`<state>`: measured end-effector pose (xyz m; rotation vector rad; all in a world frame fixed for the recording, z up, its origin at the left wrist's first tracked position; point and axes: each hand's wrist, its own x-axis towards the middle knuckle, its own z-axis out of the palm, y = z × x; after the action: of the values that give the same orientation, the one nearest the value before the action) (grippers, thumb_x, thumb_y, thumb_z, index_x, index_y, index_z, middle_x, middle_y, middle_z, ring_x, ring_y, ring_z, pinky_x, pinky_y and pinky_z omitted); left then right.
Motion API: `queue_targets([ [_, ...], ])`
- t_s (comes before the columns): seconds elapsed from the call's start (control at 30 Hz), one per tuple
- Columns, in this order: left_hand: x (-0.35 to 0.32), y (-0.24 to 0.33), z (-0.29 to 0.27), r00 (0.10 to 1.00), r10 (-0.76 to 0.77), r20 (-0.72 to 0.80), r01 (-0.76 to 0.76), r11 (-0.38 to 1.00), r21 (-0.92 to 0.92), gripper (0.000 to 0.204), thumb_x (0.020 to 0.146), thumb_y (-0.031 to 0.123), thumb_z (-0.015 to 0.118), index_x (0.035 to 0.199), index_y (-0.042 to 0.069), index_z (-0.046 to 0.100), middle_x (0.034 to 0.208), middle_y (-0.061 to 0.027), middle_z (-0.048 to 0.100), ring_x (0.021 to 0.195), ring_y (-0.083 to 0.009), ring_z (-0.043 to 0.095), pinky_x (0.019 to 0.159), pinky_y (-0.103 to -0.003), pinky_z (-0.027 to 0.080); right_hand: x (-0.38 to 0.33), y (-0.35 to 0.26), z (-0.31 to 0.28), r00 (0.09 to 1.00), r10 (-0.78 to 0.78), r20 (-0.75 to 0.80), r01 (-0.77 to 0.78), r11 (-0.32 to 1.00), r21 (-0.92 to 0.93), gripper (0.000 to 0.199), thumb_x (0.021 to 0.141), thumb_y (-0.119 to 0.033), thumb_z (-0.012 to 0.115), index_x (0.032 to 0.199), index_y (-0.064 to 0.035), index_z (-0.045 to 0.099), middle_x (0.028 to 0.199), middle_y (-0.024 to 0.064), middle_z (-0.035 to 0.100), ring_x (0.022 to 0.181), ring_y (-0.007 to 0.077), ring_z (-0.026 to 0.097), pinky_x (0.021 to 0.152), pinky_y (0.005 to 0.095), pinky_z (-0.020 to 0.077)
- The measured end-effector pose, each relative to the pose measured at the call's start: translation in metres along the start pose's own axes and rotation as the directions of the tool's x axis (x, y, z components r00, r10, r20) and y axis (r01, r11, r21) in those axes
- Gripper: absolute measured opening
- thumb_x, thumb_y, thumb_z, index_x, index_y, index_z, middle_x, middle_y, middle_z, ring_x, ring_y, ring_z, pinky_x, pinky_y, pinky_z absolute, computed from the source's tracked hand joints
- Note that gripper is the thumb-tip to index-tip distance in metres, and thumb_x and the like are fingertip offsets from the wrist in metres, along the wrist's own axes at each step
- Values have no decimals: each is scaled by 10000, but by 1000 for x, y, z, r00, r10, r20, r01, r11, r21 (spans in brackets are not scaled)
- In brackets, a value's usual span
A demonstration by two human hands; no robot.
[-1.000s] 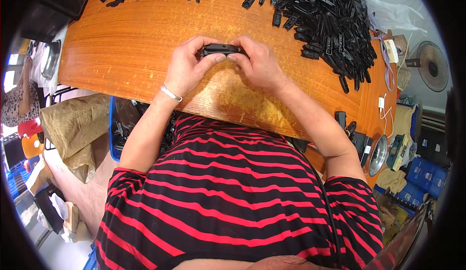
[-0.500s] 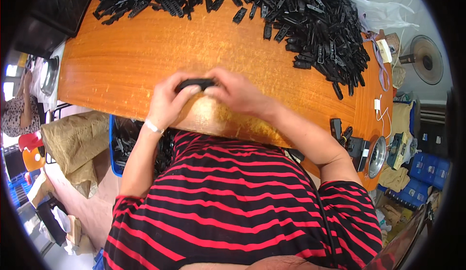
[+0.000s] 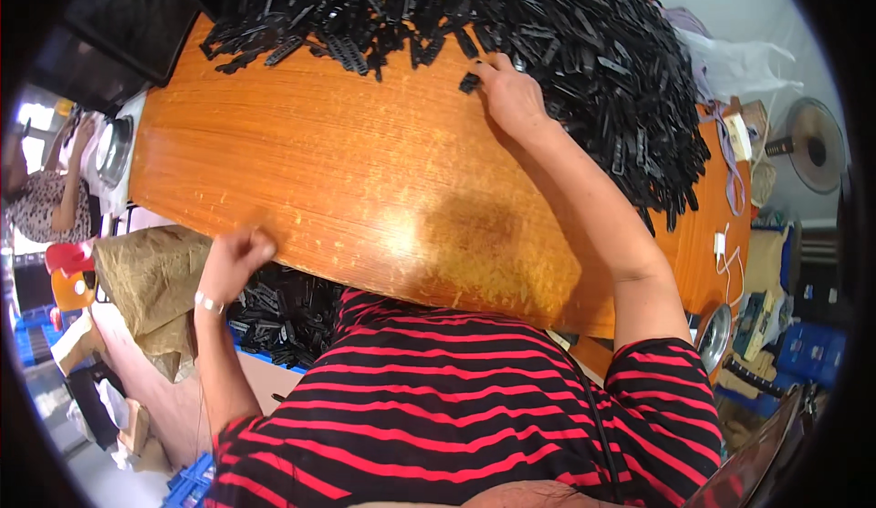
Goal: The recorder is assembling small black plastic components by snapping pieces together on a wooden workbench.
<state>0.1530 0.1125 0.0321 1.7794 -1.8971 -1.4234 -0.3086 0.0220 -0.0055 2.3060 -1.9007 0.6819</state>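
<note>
My right hand (image 3: 516, 97) reaches across the table to the near edge of a heap of small, long black plastic pieces (image 3: 620, 70). Its fingers are pinched on one black plastic piece (image 3: 470, 83), partly covered by the fingertips. At the table's near left edge is my left hand (image 3: 235, 260), beside and above a blue bin (image 3: 265, 356) of similar black pieces (image 3: 287, 312). The left fingers are curled and blurred, and no piece shows in them. The exact kind of the pieces is too small to tell.
The heap lies along the far side of the wooden table (image 3: 319, 152). A brown sack (image 3: 151, 275) stands left of the bin. At the right are a metal bowl (image 3: 714, 336), a white cable (image 3: 727, 271) and a fan (image 3: 815, 146). Another person (image 3: 55, 202) is at the far left.
Both hands were together over the near table edge around a black piece. They have parted: the left moved left toward the bin, the right went out to the heap. The view has shifted slightly.
</note>
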Motion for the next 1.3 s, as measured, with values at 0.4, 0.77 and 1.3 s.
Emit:
queue_targets([
  [0.4, 226, 112, 26, 508, 817, -273, -466, 527, 711, 281, 791, 4, 605, 1065, 65, 610, 1096, -108, 576, 1046, -315, 532, 873, -370, 461, -7, -19, 2, 993, -49, 111, 48, 999, 10, 69, 795, -98, 653, 840, -55, 623, 918, 105, 578, 732, 342, 609, 631, 414, 497],
  [0.77, 206, 117, 45, 633, 752, -182, -466, 558, 687, 260, 721, -27, 644, 957, 69, 590, 965, -110, 544, 901, -348, 567, 741, -416, 495, -47, -74, 7, 984, 90, 151, -141, 917, 373, 101, 830, -53, 600, 921, -25, 635, 919, 169, 579, 847, 374, 589, 738, 425, 482],
  [1.3, 151, 113, 82, 740, 578, -345, -667, 694, -270, 156, 799, -91, 603, 910, 19, 594, 1031, -38, 606, 880, -114, 599, 767, -239, 507, -46, -108, -22, 871, 166, 463, -300, 925, 232, 245, 839, -184, 671, 993, -18, 578, 876, 126, 576, 838, 234, 605, 730, 397, 492],
])
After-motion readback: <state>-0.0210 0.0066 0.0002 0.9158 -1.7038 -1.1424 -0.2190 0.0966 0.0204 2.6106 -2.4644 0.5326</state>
